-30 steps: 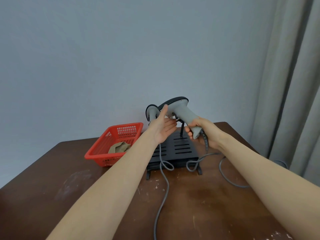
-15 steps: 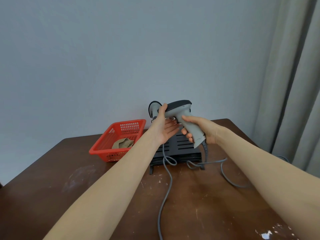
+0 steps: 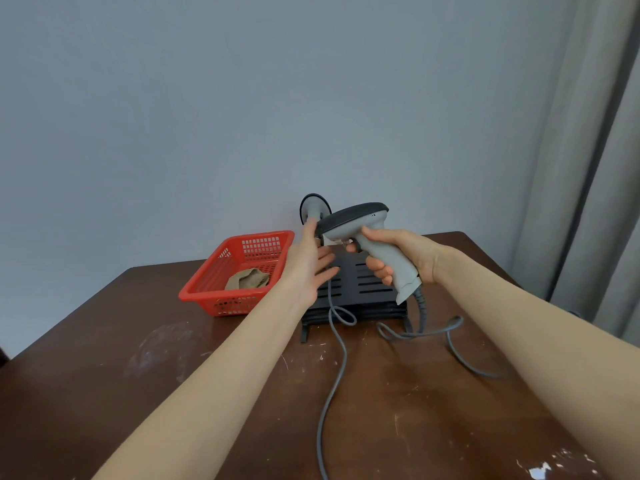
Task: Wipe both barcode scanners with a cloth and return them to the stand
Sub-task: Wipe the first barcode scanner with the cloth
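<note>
holding, item one: grey barcode scanner (image 3: 360, 220) with a dark top, gripped by its handle in the right hand (image 3: 398, 259), fingers wrapped round it, raised above the black slotted stand (image 3: 363, 289). left hand (image 3: 306, 268): fingers straight and spread, holding nothing, thumb up at the scanner's nose; contact cannot be told. item two: second scanner (image 3: 313, 211), at the far side of the stand, partly hidden behind the left hand. red basket (image 3: 235, 306), left of the stand on the brown table (image 3: 121, 375); contents: one crumpled tan cloth (image 3: 247, 280). grey cables (image 3: 345, 356) loop on the table near the stand.
</note>
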